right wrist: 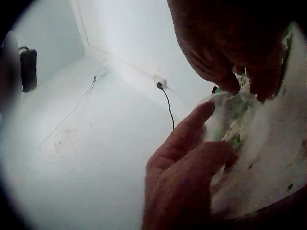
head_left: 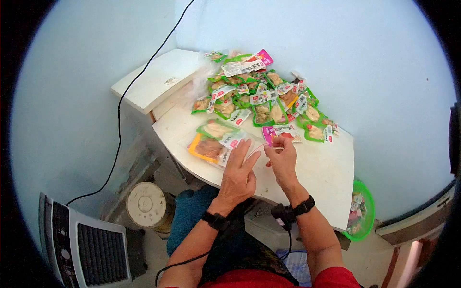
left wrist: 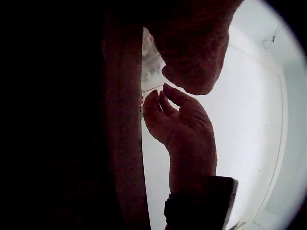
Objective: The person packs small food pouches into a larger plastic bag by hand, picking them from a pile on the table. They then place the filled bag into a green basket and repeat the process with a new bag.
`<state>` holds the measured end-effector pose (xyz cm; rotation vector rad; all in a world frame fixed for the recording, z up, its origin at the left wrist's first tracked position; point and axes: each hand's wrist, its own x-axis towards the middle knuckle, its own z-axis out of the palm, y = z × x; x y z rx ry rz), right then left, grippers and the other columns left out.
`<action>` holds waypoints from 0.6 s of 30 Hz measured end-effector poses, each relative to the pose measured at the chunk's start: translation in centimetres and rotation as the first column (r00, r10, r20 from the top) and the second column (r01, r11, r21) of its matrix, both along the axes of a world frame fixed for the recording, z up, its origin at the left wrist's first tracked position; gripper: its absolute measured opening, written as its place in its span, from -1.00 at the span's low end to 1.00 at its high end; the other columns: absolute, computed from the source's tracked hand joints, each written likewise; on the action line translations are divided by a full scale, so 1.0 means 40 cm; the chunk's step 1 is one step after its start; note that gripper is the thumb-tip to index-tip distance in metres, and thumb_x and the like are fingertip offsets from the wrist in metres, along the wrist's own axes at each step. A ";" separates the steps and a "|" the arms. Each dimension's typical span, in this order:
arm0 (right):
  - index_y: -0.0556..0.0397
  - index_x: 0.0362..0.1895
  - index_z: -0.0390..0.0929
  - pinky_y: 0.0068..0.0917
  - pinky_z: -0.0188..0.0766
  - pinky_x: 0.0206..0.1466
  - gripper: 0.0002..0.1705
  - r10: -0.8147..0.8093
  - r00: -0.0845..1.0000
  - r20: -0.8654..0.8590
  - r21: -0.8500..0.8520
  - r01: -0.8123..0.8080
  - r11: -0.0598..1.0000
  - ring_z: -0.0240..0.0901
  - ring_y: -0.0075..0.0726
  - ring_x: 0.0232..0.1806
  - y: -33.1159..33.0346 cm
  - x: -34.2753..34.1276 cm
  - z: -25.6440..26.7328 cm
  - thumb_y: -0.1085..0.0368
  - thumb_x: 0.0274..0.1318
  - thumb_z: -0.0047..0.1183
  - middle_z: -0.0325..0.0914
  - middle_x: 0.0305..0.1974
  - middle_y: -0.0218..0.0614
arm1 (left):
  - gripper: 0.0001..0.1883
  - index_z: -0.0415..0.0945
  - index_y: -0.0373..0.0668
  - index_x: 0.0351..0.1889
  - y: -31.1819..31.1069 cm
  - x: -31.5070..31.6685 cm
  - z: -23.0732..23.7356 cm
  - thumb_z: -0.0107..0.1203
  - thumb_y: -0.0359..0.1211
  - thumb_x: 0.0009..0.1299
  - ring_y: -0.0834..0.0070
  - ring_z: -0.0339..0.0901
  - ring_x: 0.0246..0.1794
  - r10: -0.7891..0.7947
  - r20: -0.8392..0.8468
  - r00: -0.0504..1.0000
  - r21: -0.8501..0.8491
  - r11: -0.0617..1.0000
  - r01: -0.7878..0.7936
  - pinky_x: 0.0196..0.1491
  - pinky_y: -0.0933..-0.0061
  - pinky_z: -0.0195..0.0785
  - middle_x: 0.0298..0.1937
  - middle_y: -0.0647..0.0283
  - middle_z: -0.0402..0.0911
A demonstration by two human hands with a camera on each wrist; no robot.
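A clear plastic bag (head_left: 222,163) lies near the table's front edge, holding an orange-edged food packet (head_left: 206,148) and a green-edged packet (head_left: 217,128). My left hand (head_left: 236,174) rests along the bag's right side with its fingers extended and spread, the thumb apart from them. Thumb and fingertips of my right hand (head_left: 284,163) pinch the bag's thin edge, which shows as a reddish line between the hands. In the right wrist view, the left hand (right wrist: 184,167) is beside the clear film. The left wrist view shows the right hand (left wrist: 184,124) with its fingertips together.
Behind the hands, a heap of food packets (head_left: 263,113) covers the back of the white table (head_left: 326,177). A purple-and-white packet (head_left: 292,130) lies just beyond my right hand. A green basket (head_left: 367,211) with packets stands right of the table, a lidded bucket (head_left: 146,204) at left.
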<state>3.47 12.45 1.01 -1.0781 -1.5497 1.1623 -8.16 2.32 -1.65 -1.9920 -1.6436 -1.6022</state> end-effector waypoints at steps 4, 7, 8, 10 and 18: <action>0.23 0.11 0.42 -0.23 0.48 -0.12 -0.41 -0.052 0.942 0.330 0.395 -0.088 0.914 0.56 -0.11 -0.19 0.053 0.023 -0.056 0.29 -0.04 0.26 0.51 -0.05 0.00 | -0.52 0.46 -0.28 0.14 -0.062 0.022 0.017 0.06 -0.53 0.18 -0.17 0.13 0.44 0.118 -0.187 0.975 -0.120 0.983 -0.142 0.41 -0.05 0.05 0.39 -0.22 0.23; 0.16 0.14 0.48 -0.17 0.46 -0.12 -0.42 0.036 0.921 0.389 0.351 -0.185 0.918 0.55 0.01 -0.25 0.058 0.016 -0.066 0.24 0.00 0.25 0.59 -0.15 0.00 | -0.55 0.48 -0.32 0.11 -0.105 0.025 0.021 0.12 -0.49 0.20 -0.16 0.14 0.43 0.198 -0.325 0.925 -0.180 0.947 -0.266 0.40 0.00 0.08 0.36 -0.23 0.25; 0.14 0.11 0.51 -0.18 0.47 -0.12 -0.47 0.039 0.907 0.420 0.308 -0.183 0.933 0.56 -0.01 -0.26 0.064 0.011 -0.065 0.25 0.01 0.24 0.60 -0.20 -0.02 | -0.57 0.48 -0.33 0.09 -0.113 0.020 0.018 0.13 -0.48 0.21 -0.15 0.19 0.40 0.234 -0.366 0.901 -0.170 0.935 -0.312 0.37 0.00 0.12 0.33 -0.22 0.28; 0.08 -0.05 0.64 -0.21 0.47 -0.14 -0.66 0.020 0.927 0.376 0.313 -0.147 0.938 0.57 -0.07 -0.28 0.065 0.004 -0.072 0.30 0.04 0.20 0.63 -0.33 -0.10 | -0.61 0.48 -0.34 0.04 -0.131 0.011 0.017 0.13 -0.47 0.22 -0.10 0.29 0.29 0.265 -0.410 0.873 -0.185 0.913 -0.364 0.29 0.03 0.21 0.23 -0.17 0.35; 0.09 -0.11 0.66 -0.25 0.49 -0.17 -0.73 0.068 0.964 0.259 0.256 -0.136 0.957 0.57 -0.07 -0.30 0.046 0.021 -0.099 0.42 0.05 0.12 0.62 -0.35 -0.08 | -0.75 0.50 -0.25 -0.12 -0.187 -0.014 0.024 0.10 -0.50 0.21 0.14 0.46 -0.09 0.226 -0.558 0.798 -0.273 0.859 -0.434 -0.06 0.20 0.40 -0.15 0.09 0.46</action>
